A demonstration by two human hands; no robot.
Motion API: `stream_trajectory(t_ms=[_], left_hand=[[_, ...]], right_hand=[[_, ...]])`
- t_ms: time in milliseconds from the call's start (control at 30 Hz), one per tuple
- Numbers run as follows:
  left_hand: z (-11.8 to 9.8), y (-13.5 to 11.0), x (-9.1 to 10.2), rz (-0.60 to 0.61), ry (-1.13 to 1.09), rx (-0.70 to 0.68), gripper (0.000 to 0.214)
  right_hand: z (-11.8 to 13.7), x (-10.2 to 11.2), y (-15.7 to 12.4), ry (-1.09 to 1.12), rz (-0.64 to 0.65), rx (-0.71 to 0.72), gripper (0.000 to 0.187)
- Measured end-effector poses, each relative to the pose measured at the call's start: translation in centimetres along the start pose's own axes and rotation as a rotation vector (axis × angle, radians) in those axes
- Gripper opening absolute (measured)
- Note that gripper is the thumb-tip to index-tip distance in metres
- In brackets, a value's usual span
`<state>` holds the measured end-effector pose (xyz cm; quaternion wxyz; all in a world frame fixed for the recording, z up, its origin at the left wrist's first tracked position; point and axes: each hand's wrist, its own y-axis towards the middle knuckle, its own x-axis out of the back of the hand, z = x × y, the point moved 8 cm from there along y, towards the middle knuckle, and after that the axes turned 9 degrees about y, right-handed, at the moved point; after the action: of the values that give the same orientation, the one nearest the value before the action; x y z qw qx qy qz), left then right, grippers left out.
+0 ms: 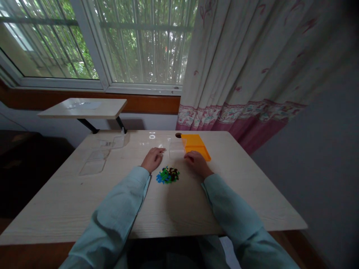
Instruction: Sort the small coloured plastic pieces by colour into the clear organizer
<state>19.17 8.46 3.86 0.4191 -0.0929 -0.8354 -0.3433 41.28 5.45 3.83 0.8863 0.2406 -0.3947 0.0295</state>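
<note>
A small heap of blue, green, black and cream plastic pieces lies on the table between my forearms. My left hand rests just behind and left of the heap, its fingers stretched toward a clear plastic box and holding nothing I can see. My right hand is at the near right corner of that box, in front of an orange tray. Its fingers are curled together, and whatever they may hold is too small or hidden to make out. The clear box partly overlaps the orange tray's left side.
Other clear plastic boxes stand on the left part of the pale wooden table. Behind them is a raised white shelf on black legs. A window and a flowered curtain rise beyond the far edge.
</note>
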Motion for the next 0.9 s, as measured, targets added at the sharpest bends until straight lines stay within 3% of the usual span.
stream_trajectory(t_ms=[100,200,333,433,567,900], left_hand=[[2.5,-0.8,3.6,-0.171,0.178,0.15,0.032],[6.3,-2.8,8.4,-0.371,0.383,0.396,0.029],[10.1,-5.4,12.1,-0.442,0.564,0.605,0.039],[11.4,-6.2,12.6,-0.398,0.633,0.667,0.047],[11.6,-6.2,12.1,-0.356,0.711,0.667,0.046],[12.5,-6.1,10.5,-0.199,0.737,0.668,0.04]], right_hand=[[-0.3,0.4,0.0,0.023,-0.05,-0.002,0.02],[-1.1,1.9,-0.1,0.041,-0.214,-0.029,0.022],[-2.4,3.9,-0.5,0.1,-0.414,-0.099,0.023],[-2.9,5.0,-0.9,0.135,-0.513,-0.144,0.024],[-2.9,6.3,-1.5,0.144,-0.6,-0.142,0.024],[-4.5,6.6,-2.0,0.166,-0.649,-0.163,0.025]])
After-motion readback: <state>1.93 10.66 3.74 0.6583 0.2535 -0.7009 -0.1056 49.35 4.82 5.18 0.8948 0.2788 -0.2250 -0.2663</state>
